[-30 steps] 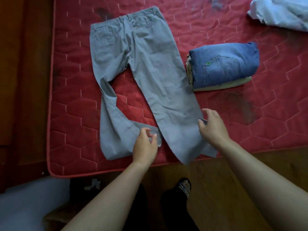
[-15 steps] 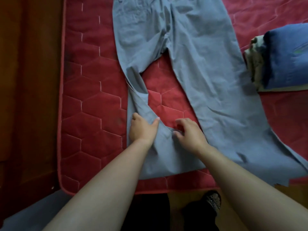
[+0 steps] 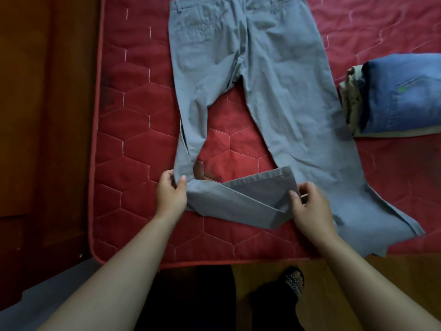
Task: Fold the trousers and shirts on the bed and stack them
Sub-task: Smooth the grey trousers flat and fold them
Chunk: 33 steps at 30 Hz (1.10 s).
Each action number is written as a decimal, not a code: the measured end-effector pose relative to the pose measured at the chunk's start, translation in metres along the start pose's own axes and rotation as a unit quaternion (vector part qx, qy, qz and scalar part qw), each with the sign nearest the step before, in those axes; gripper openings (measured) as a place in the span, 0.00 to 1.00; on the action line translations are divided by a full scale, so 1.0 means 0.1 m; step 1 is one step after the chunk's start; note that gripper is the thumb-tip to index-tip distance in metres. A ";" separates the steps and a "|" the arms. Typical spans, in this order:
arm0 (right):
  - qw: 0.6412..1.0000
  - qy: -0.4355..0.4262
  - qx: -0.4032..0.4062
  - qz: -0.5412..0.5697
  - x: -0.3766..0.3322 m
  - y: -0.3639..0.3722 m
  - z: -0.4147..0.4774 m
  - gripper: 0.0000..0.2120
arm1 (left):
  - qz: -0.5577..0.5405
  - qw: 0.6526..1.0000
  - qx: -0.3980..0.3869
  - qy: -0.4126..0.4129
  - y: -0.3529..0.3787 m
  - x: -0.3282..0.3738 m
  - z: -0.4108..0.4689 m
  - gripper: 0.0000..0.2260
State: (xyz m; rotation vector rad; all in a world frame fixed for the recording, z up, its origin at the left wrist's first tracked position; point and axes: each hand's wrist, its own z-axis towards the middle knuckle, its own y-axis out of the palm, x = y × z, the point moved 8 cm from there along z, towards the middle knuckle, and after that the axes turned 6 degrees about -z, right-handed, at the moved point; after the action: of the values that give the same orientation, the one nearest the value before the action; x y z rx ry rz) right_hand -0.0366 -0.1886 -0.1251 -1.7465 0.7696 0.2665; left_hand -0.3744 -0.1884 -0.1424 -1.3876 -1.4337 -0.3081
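Observation:
Grey trousers lie spread flat on the red quilted mattress, waistband at the far side. The lower part of their left leg is bent sideways to the right, its hem near the right leg. My left hand pinches the cloth at that bend. My right hand pinches the folded-over end by the hem. The right leg runs straight down and its end hangs over the mattress's near edge. A stack of folded clothes, blue jeans on top of a beige garment, sits to the right.
A wooden floor runs along the mattress's left side. My feet, one in a sandal, stand below the near edge. A pale grey surface shows at the lower left.
The view has shifted closer and left. My hands have spread apart, and the left leg's lower part has been turned sideways to the right, its hem now showing.

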 end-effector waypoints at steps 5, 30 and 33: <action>0.995 0.007 -0.081 -0.049 -0.01 0.23 0.14 0.14 | 0.006 1.000 -0.009 0.010 0.20 0.13 -0.07 0.09; 0.996 -0.084 0.003 -0.039 -0.88 0.23 0.27 0.06 | 0.069 0.990 -0.122 -0.003 0.18 -0.06 -0.06 0.15; 0.986 -0.160 -0.034 -0.027 -1.09 0.27 0.23 0.08 | 0.087 0.994 -0.011 0.071 0.06 0.30 0.00 0.15</action>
State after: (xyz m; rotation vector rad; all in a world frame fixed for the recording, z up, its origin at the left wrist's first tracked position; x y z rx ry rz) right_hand -0.1313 -0.1323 -0.0944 -1.7291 0.4836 0.5269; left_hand -0.3623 -0.1696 -0.1217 -1.4687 -1.1868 -0.3052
